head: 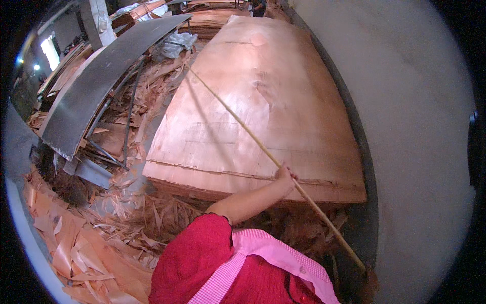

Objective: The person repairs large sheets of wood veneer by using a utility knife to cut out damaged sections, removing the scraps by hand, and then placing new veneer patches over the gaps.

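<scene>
A long thin wooden or bamboo pole runs slantwise over a broad stack of wood veneer sheets. My left hand is closed around the pole above the near edge of the stack. At the lower right, my right hand is dark and blurred at the near end of the pole; its fingers cannot be made out. The far end of the pole reaches past the left edge of the stack. Its shadow falls on the top sheet, which has creases and a split strip along the near edge.
A dark, curved-looking panel rests on a metal frame at the left. Veneer scraps cover the floor at left and below. A plain wall borders the right side. A person is partly visible beyond the stack.
</scene>
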`<state>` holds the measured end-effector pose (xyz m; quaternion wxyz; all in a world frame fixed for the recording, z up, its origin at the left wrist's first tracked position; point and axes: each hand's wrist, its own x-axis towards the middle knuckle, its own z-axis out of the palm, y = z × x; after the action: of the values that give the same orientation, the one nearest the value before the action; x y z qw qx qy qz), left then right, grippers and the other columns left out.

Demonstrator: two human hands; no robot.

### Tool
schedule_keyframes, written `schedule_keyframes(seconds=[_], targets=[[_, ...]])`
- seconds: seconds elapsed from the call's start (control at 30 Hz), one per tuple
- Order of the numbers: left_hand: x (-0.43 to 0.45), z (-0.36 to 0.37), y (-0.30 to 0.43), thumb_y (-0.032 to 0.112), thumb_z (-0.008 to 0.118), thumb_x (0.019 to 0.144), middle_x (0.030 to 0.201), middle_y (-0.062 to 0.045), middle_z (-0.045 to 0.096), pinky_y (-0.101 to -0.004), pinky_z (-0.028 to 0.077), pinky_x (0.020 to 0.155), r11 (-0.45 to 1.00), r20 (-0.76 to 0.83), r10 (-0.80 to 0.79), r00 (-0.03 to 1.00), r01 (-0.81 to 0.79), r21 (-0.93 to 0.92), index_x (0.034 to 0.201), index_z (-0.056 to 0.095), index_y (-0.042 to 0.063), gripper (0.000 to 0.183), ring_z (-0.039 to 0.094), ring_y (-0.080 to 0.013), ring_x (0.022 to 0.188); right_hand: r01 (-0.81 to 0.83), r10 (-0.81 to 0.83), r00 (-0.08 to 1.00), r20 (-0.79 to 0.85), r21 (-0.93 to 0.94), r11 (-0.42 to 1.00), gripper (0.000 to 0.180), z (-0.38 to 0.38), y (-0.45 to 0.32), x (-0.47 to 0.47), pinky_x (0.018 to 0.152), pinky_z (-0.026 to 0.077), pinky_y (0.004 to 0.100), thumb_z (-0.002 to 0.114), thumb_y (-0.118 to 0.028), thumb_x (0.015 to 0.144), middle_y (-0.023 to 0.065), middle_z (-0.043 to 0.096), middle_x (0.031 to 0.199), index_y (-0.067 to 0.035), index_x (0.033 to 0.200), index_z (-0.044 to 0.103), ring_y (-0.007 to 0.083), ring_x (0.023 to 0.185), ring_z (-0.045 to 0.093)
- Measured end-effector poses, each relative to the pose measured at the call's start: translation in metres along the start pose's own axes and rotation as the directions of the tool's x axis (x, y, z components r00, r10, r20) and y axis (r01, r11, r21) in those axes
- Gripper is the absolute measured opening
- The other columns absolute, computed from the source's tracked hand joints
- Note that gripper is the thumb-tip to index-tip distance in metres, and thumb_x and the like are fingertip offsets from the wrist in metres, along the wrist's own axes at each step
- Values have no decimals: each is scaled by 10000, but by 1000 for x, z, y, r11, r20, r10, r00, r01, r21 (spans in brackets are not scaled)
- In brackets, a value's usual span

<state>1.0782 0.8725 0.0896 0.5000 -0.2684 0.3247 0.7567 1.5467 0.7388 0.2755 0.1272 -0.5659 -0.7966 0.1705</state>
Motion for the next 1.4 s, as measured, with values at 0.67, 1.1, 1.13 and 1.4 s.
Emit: schedule_keyframes(seconds=[0.67,1.1,1.13,1.4], targets=[[-43,26,-102,336,406,865,858,-72,573,-412,439,714,728,373,-642,670,380,570,857,534,101,268,541,-239,837,-525,532,839,-114,83,847,292,-1,125,-95,825,409,367,440,-128,833,185,488,1048,-19,1103,443,279,950,498],[7,58,-158,341,409,842,810,-103,542,-396,457,624,685,481,-724,494,436,584,873,514,36,324,526,-245,755,-365,361,931,-61,-233,902,231,-37,26,-52,739,429,354,457,-118,808,155,537,970,-12,1008,504,263,878,527],[20,74,-147,315,415,844,795,-109,541,-404,462,623,695,496,-719,488,482,533,864,513,30,302,533,-251,754,-354,350,934,-63,-272,895,227,-42,13,-46,733,431,353,458,-117,807,153,541,964,-12,1001,508,262,872,529],[11,93,31,222,443,845,785,-115,558,-390,482,608,997,439,-25,898,-12,81,830,495,34,195,558,-249,697,-178,179,962,-208,25,984,221,14,-81,22,666,430,337,501,-115,767,119,571,894,-4,953,542,260,794,549]])
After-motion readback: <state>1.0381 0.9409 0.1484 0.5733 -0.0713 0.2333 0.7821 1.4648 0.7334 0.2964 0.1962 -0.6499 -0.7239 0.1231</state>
